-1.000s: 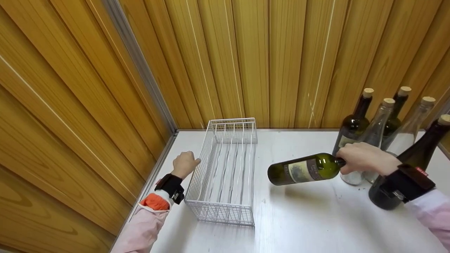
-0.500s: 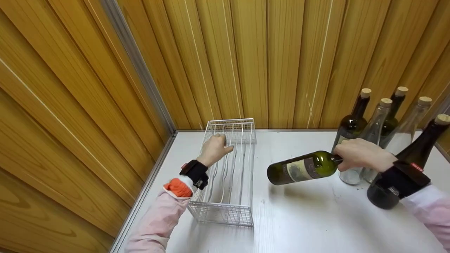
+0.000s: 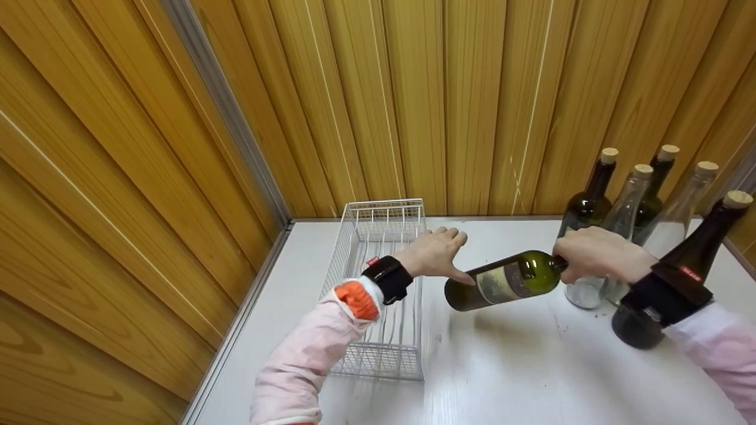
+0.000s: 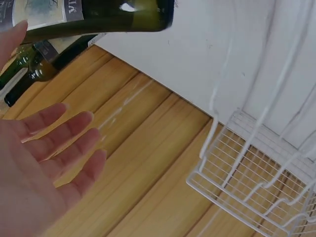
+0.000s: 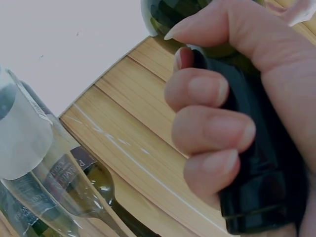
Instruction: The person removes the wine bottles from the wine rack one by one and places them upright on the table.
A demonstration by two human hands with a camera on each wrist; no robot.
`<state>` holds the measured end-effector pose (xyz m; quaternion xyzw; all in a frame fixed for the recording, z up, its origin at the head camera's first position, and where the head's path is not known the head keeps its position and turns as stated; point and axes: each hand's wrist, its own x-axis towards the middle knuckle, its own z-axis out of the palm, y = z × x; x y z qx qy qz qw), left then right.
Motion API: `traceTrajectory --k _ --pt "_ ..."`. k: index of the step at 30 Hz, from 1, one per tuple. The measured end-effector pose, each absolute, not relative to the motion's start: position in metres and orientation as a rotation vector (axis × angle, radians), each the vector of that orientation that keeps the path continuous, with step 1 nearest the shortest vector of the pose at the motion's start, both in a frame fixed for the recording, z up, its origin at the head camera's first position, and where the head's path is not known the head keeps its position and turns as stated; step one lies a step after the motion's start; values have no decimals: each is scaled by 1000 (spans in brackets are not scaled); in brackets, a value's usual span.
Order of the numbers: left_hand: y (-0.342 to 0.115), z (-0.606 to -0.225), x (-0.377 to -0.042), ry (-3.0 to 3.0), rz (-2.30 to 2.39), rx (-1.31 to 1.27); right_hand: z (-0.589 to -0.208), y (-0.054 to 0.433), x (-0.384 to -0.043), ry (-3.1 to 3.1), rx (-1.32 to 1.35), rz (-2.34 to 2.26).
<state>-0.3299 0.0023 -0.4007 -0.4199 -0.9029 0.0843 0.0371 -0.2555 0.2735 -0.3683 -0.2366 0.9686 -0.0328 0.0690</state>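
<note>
A green wine bottle (image 3: pixel 499 282) with a cream and dark label hangs tilted above the white table, its base toward the left. My right hand (image 3: pixel 605 251) grips it by the neck; in the right wrist view the fingers (image 5: pixel 212 128) curl round the dark neck (image 5: pixel 261 163). Beside the bottle's base end is my left hand (image 3: pixel 434 254), fingers spread and thumb overlapping the bottle in the head view. The left wrist view shows that palm (image 4: pixel 29 177) facing the bottle (image 4: pixel 123 17). Under the left forearm stands a white wire basket (image 3: pixel 378 360) with wavy wires along its floor.
Several corked bottles stand at the right of the table (image 3: pixel 496 378), among them a clear bottle (image 3: pixel 626 203), a dark bottle (image 3: pixel 590 203) and a brown bottle (image 3: pixel 706 242) close to the right wrist. Wood-panelled walls (image 3: pixel 413 106) rise behind and at the left.
My left hand has moved right from the basket's left side, across the basket, to the bottle's base end, and its fingers have spread. The right hand keeps its grip on the neck, nearly still.
</note>
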Motion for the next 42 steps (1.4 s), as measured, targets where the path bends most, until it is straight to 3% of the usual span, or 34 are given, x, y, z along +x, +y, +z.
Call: traceTrajectory --k 9,19,33,42 --pt "36 -414 -322 -2846 121 -1339 -362 269 -256 2921 -703 -69" --pt "44 -433 -325 -2898 -93 -1413 -357 266 -254 2936 -781 -44" --pt "49 -456 -332 -2880 -961 -1609 -355 263 -253 2914 -773 -60" --pt "50 -466 -330 -2886 -1085 -1622 -363 259 -254 2887 -750 -69"
